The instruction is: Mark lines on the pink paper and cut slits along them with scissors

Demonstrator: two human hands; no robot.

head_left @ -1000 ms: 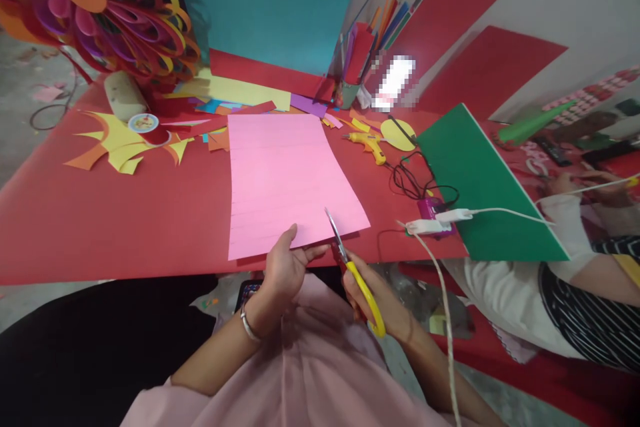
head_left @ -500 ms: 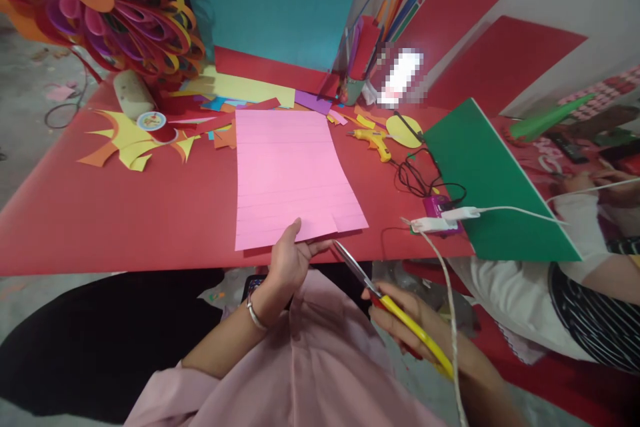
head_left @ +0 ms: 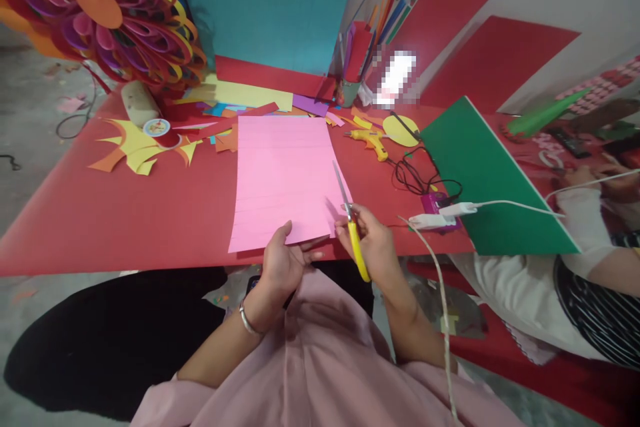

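Observation:
A pink paper sheet (head_left: 283,173) ruled with faint lines lies on the red table (head_left: 125,213). My left hand (head_left: 286,261) pinches the sheet's near edge, thumb on top. My right hand (head_left: 373,247) grips yellow-handled scissors (head_left: 350,220) at the sheet's right edge, blades pointing away from me over the paper. A silver bangle sits on my left wrist.
A yellow glue gun (head_left: 369,142), black cable and a white power strip (head_left: 435,217) lie right of the sheet. A green board (head_left: 483,180) leans there. Paper scraps (head_left: 140,150), a paper flower (head_left: 105,10) and a teal sheet (head_left: 270,7) fill the back. Another person (head_left: 575,273) sits at right.
My right hand swung the scissors down off the table edge, then brought them back up onto the pink sheet's right edge. My left hand kept its hold on the near edge.

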